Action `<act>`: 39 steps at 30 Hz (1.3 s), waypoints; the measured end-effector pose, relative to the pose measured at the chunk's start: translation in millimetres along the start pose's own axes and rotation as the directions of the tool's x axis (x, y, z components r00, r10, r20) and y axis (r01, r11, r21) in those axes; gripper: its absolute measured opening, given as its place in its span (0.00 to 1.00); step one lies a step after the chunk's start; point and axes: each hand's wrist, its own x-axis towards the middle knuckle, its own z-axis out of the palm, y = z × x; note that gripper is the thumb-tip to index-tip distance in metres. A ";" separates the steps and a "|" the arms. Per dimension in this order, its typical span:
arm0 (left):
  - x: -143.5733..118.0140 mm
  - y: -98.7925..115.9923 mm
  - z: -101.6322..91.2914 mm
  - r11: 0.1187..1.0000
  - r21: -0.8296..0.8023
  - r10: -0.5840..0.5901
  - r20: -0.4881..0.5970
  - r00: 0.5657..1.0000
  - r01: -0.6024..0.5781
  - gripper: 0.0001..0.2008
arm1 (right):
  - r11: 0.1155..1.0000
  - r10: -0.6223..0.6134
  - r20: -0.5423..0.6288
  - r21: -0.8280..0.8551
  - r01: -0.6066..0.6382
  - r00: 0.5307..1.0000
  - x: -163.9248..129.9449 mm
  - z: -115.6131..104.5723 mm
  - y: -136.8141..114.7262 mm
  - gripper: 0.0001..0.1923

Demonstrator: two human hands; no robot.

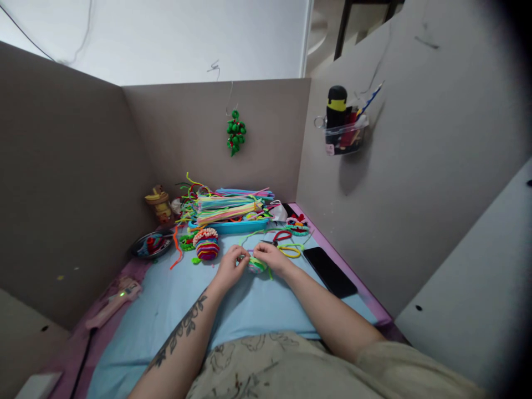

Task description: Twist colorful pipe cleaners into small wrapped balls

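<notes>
Both hands meet mid-table: the left hand (230,267) and right hand (270,256) pinch a small green coil (256,265) between their fingertips, which hide much of it. Bare blue mat (166,316) lies open toward the person. A phone (330,271) sits just right, near the mat's edge. A striped ball (205,244) and a heap of pipe cleaners (228,208) crowd the back wall.

Two bare forearms rising from the bottom of the frame, left hand (230,269), right hand (271,257), dark floral tattoo along the left forearm, beige short-sleeved shirt with faint line-drawn print at bottom centre
</notes>
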 end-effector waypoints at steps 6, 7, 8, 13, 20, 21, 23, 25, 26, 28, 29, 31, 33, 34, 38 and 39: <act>-1.7 -5.6 5.2 0.998 0.060 -0.015 -0.018 1.000 0.016 0.07 | 0.988 0.023 0.033 -0.153 -0.018 0.999 0.4 -3.1 1.6 0.12; -1.8 -6.3 5.5 0.998 0.058 -0.012 -0.026 1.000 0.014 0.07 | 0.985 0.033 0.052 -0.170 -0.023 0.998 0.0 -3.7 1.5 0.12; -1.8 -6.7 5.7 0.998 0.057 -0.010 -0.030 0.999 0.012 0.07 | 0.984 0.044 0.065 -0.178 -0.031 0.997 -0.5 -4.2 1.4 0.13; -1.8 -4.6 4.5 0.999 0.048 -0.003 -0.039 0.999 0.005 0.06 | 0.992 0.062 -0.010 -0.106 -0.063 0.998 -1.0 -3.7 1.1 0.13; -1.8 -3.4 2.5 0.998 0.054 0.022 -0.083 0.996 -0.017 0.04 | 0.996 0.051 0.029 -0.070 -0.049 0.998 -1.6 -3.6 1.5 0.14; -2.0 -3.6 2.7 0.998 0.057 0.027 -0.083 0.996 -0.022 0.05 | 0.995 0.052 0.035 -0.082 -0.049 0.998 -2.0 -3.3 1.7 0.14; -2.4 -3.4 3.0 0.997 0.061 0.040 -0.078 0.996 -0.036 0.05 | 0.994 0.055 0.013 -0.095 -0.054 0.998 -2.4 -2.1 1.9 0.14; -2.9 -2.7 3.2 0.997 0.064 0.048 -0.074 0.996 -0.044 0.05 | 0.995 0.056 -0.039 -0.077 -0.059 0.998 -2.5 -0.1 1.6 0.14; -3.2 -2.3 3.1 0.997 0.065 0.050 -0.073 0.996 -0.045 0.05 | 0.997 0.055 -0.064 -0.059 -0.059 0.996 -2.4 0.9 1.3 0.14; -3.5 -1.9 2.5 0.997 0.067 0.046 -0.072 0.996 -0.041 0.05 | 0.998 0.048 -0.099 -0.023 -0.050 0.994 -2.2 2.5 0.6 0.13; -3.6 -2.2 2.2 0.997 0.069 0.043 -0.071 0.997 -0.038 0.05 | 0.999 0.042 -0.107 -0.016 -0.044 0.993 -2.0 2.9 0.4 0.13; -3.5 -3.3 1.8 0.997 0.068 0.033 -0.065 0.997 -0.028 0.06 | 0.998 0.028 -0.112 -0.049 -0.033 0.993 -1.7 2.9 0.3 0.12; -3.1 -4.6 1.9 0.999 0.052 0.010 -0.065 0.998 -0.007 0.06 | 0.991 0.002 -0.121 -0.134 -0.018 0.993 -1.3 1.9 0.6 0.12; -2.8 -4.9 2.1 0.999 0.033 -0.011 -0.071 0.997 0.013 0.06 | 0.984 -0.015 -0.126 -0.178 -0.007 0.992 -1.1 1.2 0.9 0.11; -0.3 -3.0 1.8 0.984 -0.098 -0.158 -0.121 0.980 0.147 0.11 | 0.961 -0.066 -0.138 -0.275 0.026 0.988 -1.0 -1.0 0.4 0.09; 0.4 -2.1 1.3 0.977 -0.119 -0.193 -0.131 0.972 0.177 0.11 | 0.957 -0.072 -0.137 -0.289 0.029 0.988 -1.3 -1.1 -0.1 0.09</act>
